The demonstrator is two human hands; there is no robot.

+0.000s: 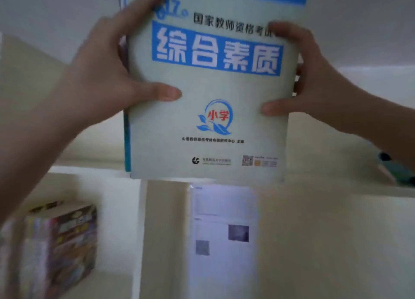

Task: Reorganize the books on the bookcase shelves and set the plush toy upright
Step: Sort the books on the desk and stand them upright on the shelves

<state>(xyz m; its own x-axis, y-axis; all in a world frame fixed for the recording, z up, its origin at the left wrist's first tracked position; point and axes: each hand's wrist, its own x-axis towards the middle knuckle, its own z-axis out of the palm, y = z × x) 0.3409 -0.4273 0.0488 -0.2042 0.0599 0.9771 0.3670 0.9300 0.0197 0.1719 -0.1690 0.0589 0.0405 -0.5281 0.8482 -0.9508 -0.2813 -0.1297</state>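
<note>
A large pale-green book (208, 128) with a blue title band fills the middle of the view, held upright with its cover toward me. More books seem to lie behind it; a blue spine edge shows at its left. My left hand (107, 67) grips the left edge, thumb across the cover and fingers up along the side. My right hand (307, 74) grips the right edge, thumb on the cover. The book's bottom edge sits at the cream shelf board (89, 170). No plush toy is clearly visible.
Below at the left, a row of colourful books (56, 242) stands in a lower compartment. A white paper sheet (224, 231) is stuck on the cream panel under the shelf. A dark teal object (395, 168) lies on the shelf at the far right.
</note>
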